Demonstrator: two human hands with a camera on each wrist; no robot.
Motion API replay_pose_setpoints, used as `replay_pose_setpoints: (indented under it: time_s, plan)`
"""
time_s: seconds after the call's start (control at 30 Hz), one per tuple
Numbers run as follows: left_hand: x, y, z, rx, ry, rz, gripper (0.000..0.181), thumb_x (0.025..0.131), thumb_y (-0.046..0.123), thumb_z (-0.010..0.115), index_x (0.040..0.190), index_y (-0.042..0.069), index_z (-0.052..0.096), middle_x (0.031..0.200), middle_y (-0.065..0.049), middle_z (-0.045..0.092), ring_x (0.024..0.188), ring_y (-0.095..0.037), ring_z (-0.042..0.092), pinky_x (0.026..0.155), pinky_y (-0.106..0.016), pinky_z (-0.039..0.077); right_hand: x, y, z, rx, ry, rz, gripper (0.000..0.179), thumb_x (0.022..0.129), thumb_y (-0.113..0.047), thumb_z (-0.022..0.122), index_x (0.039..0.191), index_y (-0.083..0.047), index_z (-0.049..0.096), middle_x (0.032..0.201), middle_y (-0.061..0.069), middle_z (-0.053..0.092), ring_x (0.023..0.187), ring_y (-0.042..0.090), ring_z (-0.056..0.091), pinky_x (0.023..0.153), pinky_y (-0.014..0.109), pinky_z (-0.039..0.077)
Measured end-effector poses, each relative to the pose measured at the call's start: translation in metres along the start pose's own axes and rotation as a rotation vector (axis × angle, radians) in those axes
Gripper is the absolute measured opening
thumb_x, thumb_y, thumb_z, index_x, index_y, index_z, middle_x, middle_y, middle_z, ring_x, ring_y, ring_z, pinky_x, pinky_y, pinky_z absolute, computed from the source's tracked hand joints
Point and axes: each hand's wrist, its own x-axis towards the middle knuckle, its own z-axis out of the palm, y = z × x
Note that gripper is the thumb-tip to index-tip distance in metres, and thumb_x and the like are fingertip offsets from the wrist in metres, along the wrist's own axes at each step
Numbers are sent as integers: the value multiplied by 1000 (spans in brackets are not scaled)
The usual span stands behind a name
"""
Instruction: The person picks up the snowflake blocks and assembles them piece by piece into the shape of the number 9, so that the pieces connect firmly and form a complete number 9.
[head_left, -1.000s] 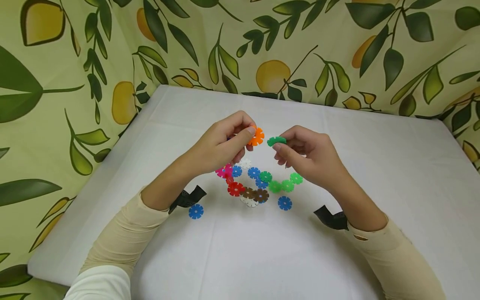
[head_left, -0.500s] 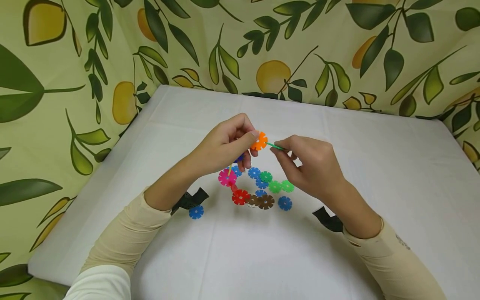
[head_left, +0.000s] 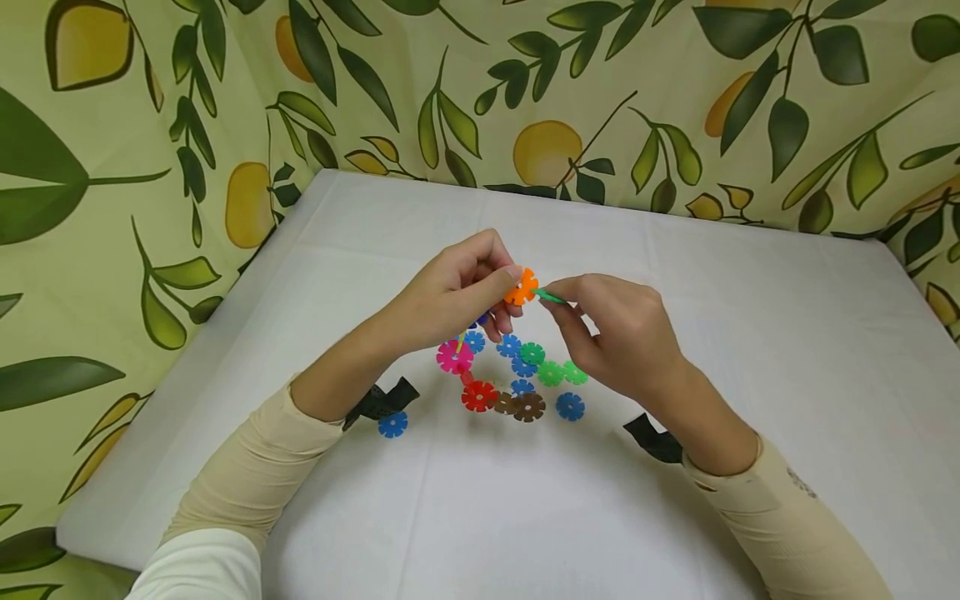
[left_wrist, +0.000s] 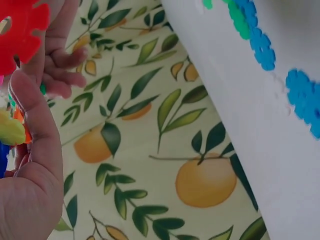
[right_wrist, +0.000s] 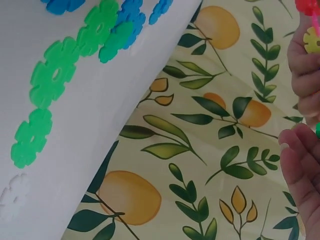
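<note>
White table (head_left: 487, 517) below 2 hands (head_left: 463, 293) (head_left: 619, 332) with 1 orange disc (head_left: 528, 286), 1 green disc (head_left: 553, 297)

Head view looks forward and down over hands (head_left: 624, 332) and bench (head_left: 480, 517); closer wrist views face past its edge, sharing mid-frame patterned cloth (left_wrist: 150, 130).

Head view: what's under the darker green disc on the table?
Part of a blue disc shows past the near-left edge of the darker green disc. The rest of it is covered, so anything else beneath, or whether they interlock, can't be seen.
</note>
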Motion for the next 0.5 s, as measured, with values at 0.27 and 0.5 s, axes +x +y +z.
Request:
replay_pose_setpoints:
  time_s: [0.27,0.5]
  plan:
    - [1,-7,11,-67,32,13,7,104,3,49,98,-2,47,84,-18,67,69,-31,69,70,-43,60,-3,-4,7,23,45,19,11,88,4,68,93,3,59,78,12,70,60,25,68,56,39,57]
    - [1,-8,13,-100,54,24,8,104,3,47,98,-2,48,83,-19,68,69,-32,69,70,-44,60,-4,-5,8,22,63,29,8,95,-2,63,92,4,59,76,13,69,60,26,67,56,39,57]
